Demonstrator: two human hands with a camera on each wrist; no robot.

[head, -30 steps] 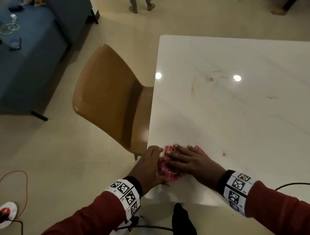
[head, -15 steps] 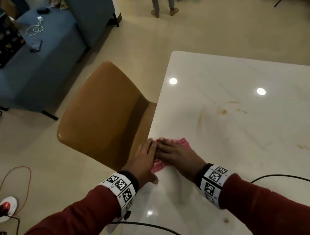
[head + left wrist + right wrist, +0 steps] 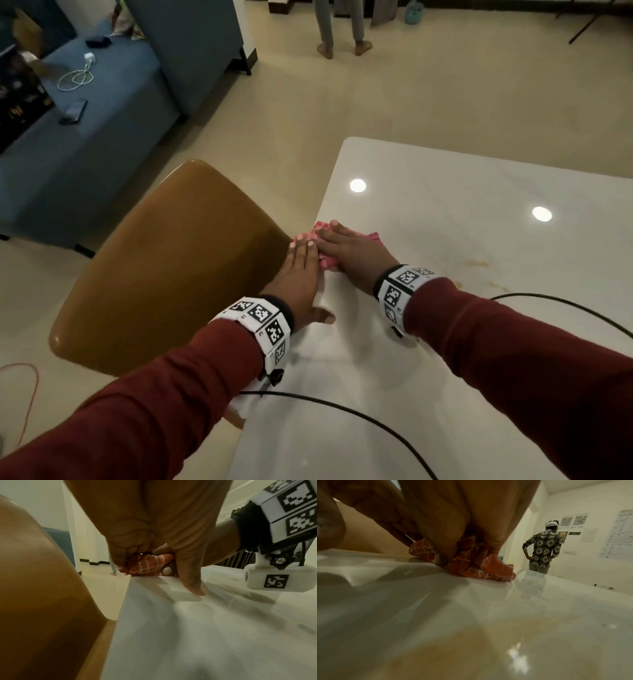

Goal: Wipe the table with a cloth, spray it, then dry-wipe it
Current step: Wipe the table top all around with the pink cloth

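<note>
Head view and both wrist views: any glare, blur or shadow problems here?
Head view: dim but sharp, two ceiling-light glare spots on the table. Left wrist view: foreground table soft, chair smeared, cloth readable. Right wrist view: the near table is a blurred glare patch, and the right hand shadows the cloth.

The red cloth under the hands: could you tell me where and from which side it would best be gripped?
Probably the bunched end of the red cloth that sticks out to the right of the right hand, taken from above. That end lies free on the table, while the rest is pressed flat under the right hand, with the left hand at the table's edge.
</note>
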